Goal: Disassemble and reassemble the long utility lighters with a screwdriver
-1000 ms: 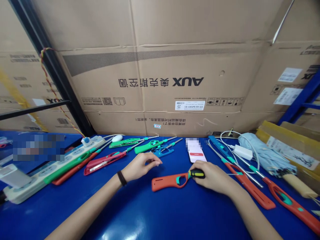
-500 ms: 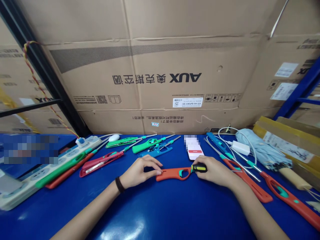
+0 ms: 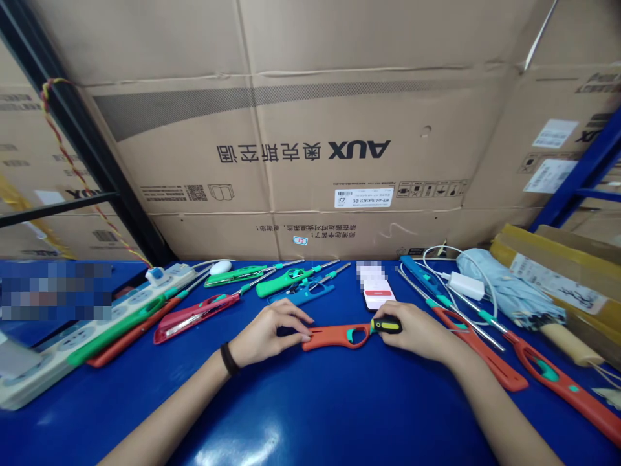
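Observation:
An orange gas lighter body (image 3: 330, 337) with a green trigger lies crosswise on the blue table in front of me. My left hand (image 3: 272, 331) pinches its left end, thumb and fingertips at the tip. In my right hand (image 3: 410, 330) is a short black-and-yellow screwdriver (image 3: 387, 325), lying against the lighter's right end by the green collar. The screwdriver's blade and the lighter's metal tube cannot be made out. A phone (image 3: 377, 291) with a lit screen lies just beyond my right hand. Behind my left hand rests a blue lighter (image 3: 310, 296), partly covered by my fingers.
Left: a red opened lighter (image 3: 196, 317), green lighters (image 3: 286, 283) and a white power strip (image 3: 72, 340). Right: orange lighters (image 3: 485, 353), a white charger (image 3: 466, 287) with cable, a light-blue umbrella (image 3: 509, 291) and a yellow-taped box (image 3: 557, 278). A large carton (image 3: 301, 116) stands behind.
My left hand has shifted very slightly left along the lighter's end. The right hand, screwdriver and lighter stay nearly where they were.

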The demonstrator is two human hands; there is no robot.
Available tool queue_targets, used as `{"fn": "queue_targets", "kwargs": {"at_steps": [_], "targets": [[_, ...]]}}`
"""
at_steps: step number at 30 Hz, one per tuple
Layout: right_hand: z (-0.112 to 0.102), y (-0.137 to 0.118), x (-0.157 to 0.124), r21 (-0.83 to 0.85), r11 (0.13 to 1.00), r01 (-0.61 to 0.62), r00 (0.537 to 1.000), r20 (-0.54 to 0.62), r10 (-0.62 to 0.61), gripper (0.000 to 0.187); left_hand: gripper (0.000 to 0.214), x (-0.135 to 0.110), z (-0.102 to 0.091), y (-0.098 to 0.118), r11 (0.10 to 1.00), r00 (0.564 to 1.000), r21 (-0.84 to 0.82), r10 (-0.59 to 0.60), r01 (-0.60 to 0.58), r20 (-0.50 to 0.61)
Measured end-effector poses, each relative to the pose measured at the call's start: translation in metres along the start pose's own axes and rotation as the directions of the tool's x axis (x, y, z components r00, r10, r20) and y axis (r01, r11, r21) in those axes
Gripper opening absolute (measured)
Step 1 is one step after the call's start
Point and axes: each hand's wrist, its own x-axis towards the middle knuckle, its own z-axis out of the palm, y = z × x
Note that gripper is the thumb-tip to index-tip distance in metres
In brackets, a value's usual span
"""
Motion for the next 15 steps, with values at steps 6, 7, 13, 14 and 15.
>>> {"fn": "queue_targets", "kwargs": {"at_steps": [6, 7, 13, 14, 15], "targets": [[-0.007, -0.002, -0.004, 0.1, 0.993, 0.063, 0.991, -0.123, -0.051, 0.019, 0.043, -0.001, -0.001, 0.004, 0.995, 0.999, 0.091, -0.032, 0.03, 0.018], [-0.008, -0.005, -0.004, 0.138, 0.986, 0.09, 0.982, -0.178, -0.065, 0.02, 0.043, -0.001, 0.0, 0.004, 0.992, 0.999, 0.119, -0.034, 0.031, 0.027], [-0.007, -0.052, 0.01, 0.558, 0.737, 0.381, 0.825, -0.565, 0.001, 0.03, 0.034, -0.001, 0.007, 0.002, 0.986, 0.999, 0.165, -0.021, 0.014, 0.044], [-0.004, -0.065, 0.015, 0.609, 0.675, 0.416, 0.828, -0.561, -0.004, 0.03, 0.034, -0.001, 0.008, 0.002, 0.986, 0.999, 0.165, -0.014, 0.008, 0.038], [-0.001, -0.077, 0.02, 0.655, 0.613, 0.442, 0.833, -0.553, -0.011, 0.029, 0.033, -0.001, 0.008, 0.001, 0.986, 0.999, 0.166, -0.01, 0.004, 0.032]]}}
